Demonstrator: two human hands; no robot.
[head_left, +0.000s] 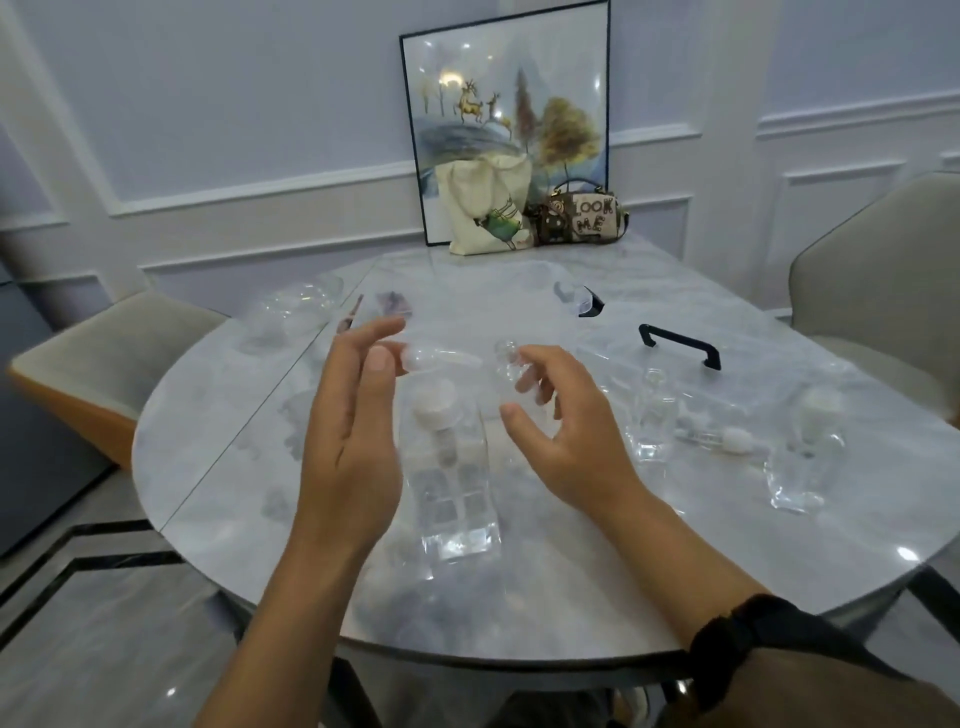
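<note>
Small bottle (505, 361) at R hand (566, 441) fingertips, loosely curled; hold unclear. L hand (353, 426) flat open, empty. Tall bottle (454, 467) between hands, capped, prob. done; small one seemingly uncapped, pending.

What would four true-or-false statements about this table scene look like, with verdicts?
1. The right hand grips a small clear bottle. True.
2. The tall pump bottle lies on its side. False: it stands upright between the hands.
3. The black handle is in the right hand's grip. False: it sits untouched, to the right of that hand.
4. A framed picture leans against the wall. True.
</note>
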